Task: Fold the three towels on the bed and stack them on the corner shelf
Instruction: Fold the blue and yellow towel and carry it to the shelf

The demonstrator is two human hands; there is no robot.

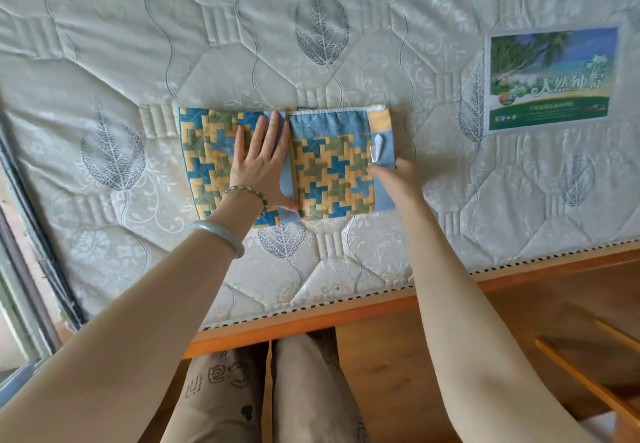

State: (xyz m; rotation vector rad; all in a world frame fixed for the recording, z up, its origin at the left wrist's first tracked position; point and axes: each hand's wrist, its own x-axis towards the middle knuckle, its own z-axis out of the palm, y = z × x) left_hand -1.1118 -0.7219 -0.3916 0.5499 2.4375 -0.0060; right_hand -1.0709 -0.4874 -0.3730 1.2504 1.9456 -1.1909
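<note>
A towel [329,169] patterned in blue, yellow and green lies partly folded on the quilted mattress [311,27], near the middle of the bed. My left hand [261,162] rests flat on its left half, fingers spread, pressing the cloth down. My right hand [398,176] pinches the towel's right edge just below a small white label [377,148]. The right half is doubled over, showing a plain blue border. No other towel and no shelf are in view.
A printed brand label [550,79] is sewn on the mattress at the right. The orange wooden bed frame [346,318] runs along the near edge. My legs stand below it. Wooden furniture [588,366] sits at the lower right, a window frame [20,269] at the left.
</note>
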